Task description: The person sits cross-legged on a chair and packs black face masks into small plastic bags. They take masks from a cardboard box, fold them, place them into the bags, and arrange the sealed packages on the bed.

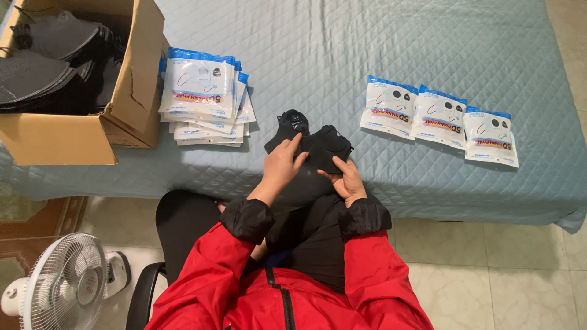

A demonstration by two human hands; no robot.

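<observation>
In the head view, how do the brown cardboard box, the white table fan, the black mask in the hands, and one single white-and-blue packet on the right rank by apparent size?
1. Brown cardboard box, partly cut off by the frame.
2. White table fan, nearer the camera, so unsure.
3. Black fabric mask, touched by left hand and right hand.
4. Single white-and-blue packet; close to the mask in size.

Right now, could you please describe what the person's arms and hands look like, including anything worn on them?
Both arms are covered by a bright red jacket whose sleeves end in black, slightly puffy gathered cuffs at the wrists. The left hand and right hand are bare: no gloves, and no rings or watch can be made out. A dark zip runs down the jacket's front.
</observation>
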